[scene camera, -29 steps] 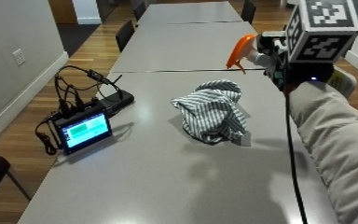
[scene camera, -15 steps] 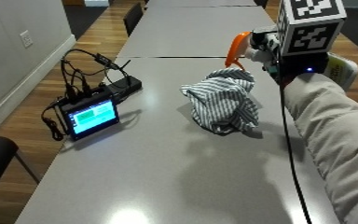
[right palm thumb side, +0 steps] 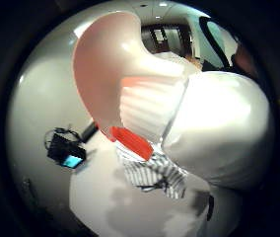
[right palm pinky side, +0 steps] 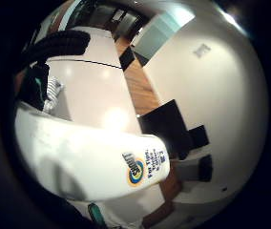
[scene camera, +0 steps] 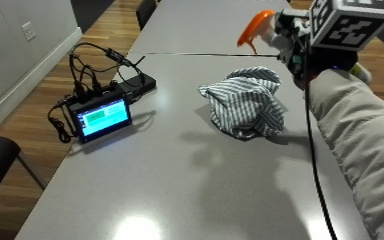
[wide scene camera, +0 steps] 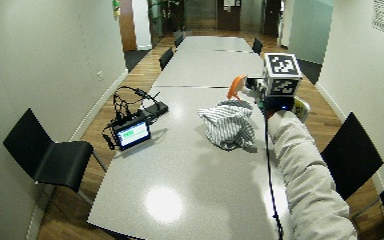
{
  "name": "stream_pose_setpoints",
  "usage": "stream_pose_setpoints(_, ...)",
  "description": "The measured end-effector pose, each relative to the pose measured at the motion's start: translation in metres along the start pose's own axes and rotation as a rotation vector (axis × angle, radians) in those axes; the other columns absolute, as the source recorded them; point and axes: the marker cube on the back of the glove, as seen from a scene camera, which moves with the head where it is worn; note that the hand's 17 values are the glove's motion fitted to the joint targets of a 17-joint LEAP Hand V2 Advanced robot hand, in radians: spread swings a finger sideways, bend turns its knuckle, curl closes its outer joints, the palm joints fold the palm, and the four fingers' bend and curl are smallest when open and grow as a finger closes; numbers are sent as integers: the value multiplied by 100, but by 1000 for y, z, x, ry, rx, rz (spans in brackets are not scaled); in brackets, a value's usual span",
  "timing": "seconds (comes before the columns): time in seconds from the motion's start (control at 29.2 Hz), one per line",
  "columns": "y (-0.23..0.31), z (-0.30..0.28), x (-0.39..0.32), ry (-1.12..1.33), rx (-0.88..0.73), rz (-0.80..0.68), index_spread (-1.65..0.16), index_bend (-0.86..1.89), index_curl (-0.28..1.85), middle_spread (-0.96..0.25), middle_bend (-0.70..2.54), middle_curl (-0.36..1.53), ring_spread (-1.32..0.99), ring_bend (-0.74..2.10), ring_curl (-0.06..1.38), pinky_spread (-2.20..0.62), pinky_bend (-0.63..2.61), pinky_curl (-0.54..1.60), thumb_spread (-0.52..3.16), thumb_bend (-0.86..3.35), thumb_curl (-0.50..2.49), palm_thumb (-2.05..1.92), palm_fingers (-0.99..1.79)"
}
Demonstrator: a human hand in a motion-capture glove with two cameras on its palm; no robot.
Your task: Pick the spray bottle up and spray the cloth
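Observation:
A white spray bottle (scene camera: 255, 27) with an orange spray head is held in the air by my gloved right hand (scene camera: 297, 47), whose fingers curl round its neck. The orange head (wide scene camera: 234, 86) points towards the table's left side, above the far right edge of the cloth. The grey-and-white striped cloth (scene camera: 245, 102) lies crumpled on the grey table (scene camera: 179, 175), just below and left of the hand. In the thumb side palm view the orange head (right palm thumb side: 115, 84) and the white body (right palm thumb side: 224, 133) loom close, with the cloth (right palm thumb side: 152, 173) beneath. The labelled white body (right palm pinky side: 92, 162) fills the little finger side view.
A small device with a lit screen (scene camera: 99, 115) stands at the table's left edge, with black cables (scene camera: 92, 65) and a black box behind it. Black chairs (wide scene camera: 52, 155) stand on both sides of the table. A second table continues at the far end.
The outside camera has shifted. My hand still holds the bottle raised beside the cloth, in much the same place relative to it. The cloth has not moved.

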Motion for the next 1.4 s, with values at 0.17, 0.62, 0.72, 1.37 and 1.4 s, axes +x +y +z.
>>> stream_pose_setpoints(0.17, -7, -20, -13, -318, 28, 81, -26, 10, 50, -13, 28, 58, -18, 44, 53, -23, 39, 52, 48, -5, 65, 111, 109)
stream_pose_setpoints(0.62, -53, -69, -56, -1099, -58, 209, -26, 16, 47, -13, 38, 61, -17, 45, 56, -11, 7, 45, 102, 2, 56, 103, 54)
stream_pose_setpoints(0.72, -56, -48, -56, -1156, -105, 259, -27, 22, 48, -14, 42, 61, -17, 42, 54, -3, -1, 37, 108, 4, 56, 106, 45)
stream_pose_setpoints(1.37, -14, -22, -30, -1198, -363, 263, -36, 5, 40, -3, 18, 47, -15, 16, 41, 5, 30, 29, 114, 7, 55, 119, -22)
stream_pose_setpoints(1.4, 5, -33, -31, -1211, -399, 202, -37, 5, 38, -2, 17, 46, -14, 16, 40, 5, 30, 29, 114, 7, 55, 120, -21)
